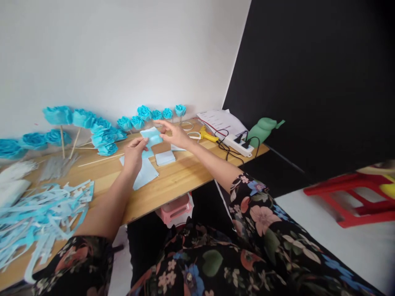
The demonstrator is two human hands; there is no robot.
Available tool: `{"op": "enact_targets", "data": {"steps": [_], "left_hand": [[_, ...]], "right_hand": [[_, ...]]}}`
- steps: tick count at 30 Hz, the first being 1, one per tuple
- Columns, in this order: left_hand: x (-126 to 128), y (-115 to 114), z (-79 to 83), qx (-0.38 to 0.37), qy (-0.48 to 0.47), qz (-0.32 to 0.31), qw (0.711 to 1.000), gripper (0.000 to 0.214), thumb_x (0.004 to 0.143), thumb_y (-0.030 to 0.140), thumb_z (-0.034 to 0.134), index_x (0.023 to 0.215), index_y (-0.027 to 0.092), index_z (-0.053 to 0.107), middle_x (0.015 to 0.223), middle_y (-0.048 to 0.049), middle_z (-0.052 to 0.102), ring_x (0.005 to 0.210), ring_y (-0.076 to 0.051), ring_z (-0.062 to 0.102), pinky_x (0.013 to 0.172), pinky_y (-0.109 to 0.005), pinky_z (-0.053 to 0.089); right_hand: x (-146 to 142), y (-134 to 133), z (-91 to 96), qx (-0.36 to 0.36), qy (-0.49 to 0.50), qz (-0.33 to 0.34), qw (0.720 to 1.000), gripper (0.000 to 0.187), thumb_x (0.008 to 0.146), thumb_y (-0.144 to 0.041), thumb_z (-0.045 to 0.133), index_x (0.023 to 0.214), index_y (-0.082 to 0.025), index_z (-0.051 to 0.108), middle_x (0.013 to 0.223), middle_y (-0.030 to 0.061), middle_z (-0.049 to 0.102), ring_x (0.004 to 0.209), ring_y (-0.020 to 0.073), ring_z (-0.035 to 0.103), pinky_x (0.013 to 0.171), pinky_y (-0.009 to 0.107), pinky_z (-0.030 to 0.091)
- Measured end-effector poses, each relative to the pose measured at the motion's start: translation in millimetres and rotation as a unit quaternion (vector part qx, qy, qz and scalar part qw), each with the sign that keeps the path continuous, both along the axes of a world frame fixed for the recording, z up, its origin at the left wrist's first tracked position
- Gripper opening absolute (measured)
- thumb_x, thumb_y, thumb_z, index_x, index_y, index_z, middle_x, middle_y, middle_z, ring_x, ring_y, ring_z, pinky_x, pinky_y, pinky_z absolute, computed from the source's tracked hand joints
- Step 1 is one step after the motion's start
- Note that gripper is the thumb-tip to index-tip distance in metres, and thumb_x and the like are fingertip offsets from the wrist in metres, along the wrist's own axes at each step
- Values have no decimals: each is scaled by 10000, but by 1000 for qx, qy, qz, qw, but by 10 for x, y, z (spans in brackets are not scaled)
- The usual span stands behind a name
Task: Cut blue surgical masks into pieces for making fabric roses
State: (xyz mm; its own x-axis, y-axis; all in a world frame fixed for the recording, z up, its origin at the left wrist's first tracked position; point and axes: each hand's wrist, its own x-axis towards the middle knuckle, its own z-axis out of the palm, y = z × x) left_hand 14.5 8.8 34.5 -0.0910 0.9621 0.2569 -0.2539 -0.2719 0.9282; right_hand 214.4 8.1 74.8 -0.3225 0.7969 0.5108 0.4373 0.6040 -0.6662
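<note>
A small light blue sheet of crepe paper (153,139) is raised a little above the wooden table. My left hand (135,153) pinches its left edge between thumb and fingers. At the opposite edge, my right hand (175,134) grips the paper by the thumb, with its index finger stretched out above. Under and beside my left hand lie loose pale blue sheets (145,174). To the right of these rests a small stack of pale squares (165,158). Part of another pale sheet is covered by my right hand.
Blue paper roses (105,135) line the wall, some on sticks. Blue and white paper strips (46,213) are heaped at left. At right are a yellow glue gun (209,135), a white power strip (239,146) with cables, printed papers (224,121) and a green object (262,130).
</note>
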Motion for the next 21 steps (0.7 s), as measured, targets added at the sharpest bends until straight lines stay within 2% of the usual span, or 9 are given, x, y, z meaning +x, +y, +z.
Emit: {"op": "enact_targets", "data": {"steps": [3,7,10,12,15,17,19,21], "left_hand": [[29,-14,22,-38,-13,-46,998,301,535,363,896,714,168,753,706,3,669,581,-96,534,470,-204,389],[83,-71,45,-54,-10,-117,992,320,514,353,904,679,154,715,677,-2,657,621,-117,595,537,-224,502],[95,-94,40,-57,18,-159,985,314,536,349,893,680,145,702,683,-14,672,640,-131,637,620,-258,568],[83,-93,35,-56,41,-178,982,314,531,348,891,664,142,696,683,-20,679,622,-128,638,618,-257,575],[60,-94,46,-55,75,-191,977,314,512,357,891,636,146,694,655,-17,672,584,-123,616,587,-255,570],[55,-112,67,-56,90,-200,974,319,505,374,885,639,146,706,643,-24,675,587,-132,616,583,-262,570],[59,-139,92,-54,96,-211,971,327,503,387,879,651,145,715,653,-33,689,610,-145,626,594,-272,574],[66,-162,109,-50,106,-221,968,335,501,395,876,657,144,717,663,-35,696,616,-148,628,604,-280,574]], "right_hand": [[23,-133,-23,-16,2,-31,999,557,884,-191,606,1440,-201,571,1013,26,720,945,184,669,944,346,503],[20,-260,-267,-64,89,-56,992,532,871,-222,624,1400,-172,609,950,29,721,867,185,663,869,336,530],[2,-333,-471,-130,176,-48,975,550,829,-250,675,1368,-156,615,1000,56,735,924,207,683,864,343,558],[-9,-384,-546,-161,215,-30,963,658,779,-283,748,1404,-171,574,1110,80,733,1002,220,682,890,349,568],[-34,-444,-545,-196,246,-11,949,847,717,-353,830,1479,-206,491,1250,100,695,1086,228,665,911,346,572],[-62,-455,-497,-218,247,-8,944,893,708,-386,844,1500,-219,467,1255,95,689,1096,223,660,908,336,569],[-93,-446,-442,-220,241,-23,945,870,711,-402,843,1485,-218,489,1203,83,701,1070,213,662,896,323,560],[-115,-431,-396,-197,235,-54,950,727,728,-405,824,1384,-201,585,1130,68,712,1018,198,664,877,309,545]]}}
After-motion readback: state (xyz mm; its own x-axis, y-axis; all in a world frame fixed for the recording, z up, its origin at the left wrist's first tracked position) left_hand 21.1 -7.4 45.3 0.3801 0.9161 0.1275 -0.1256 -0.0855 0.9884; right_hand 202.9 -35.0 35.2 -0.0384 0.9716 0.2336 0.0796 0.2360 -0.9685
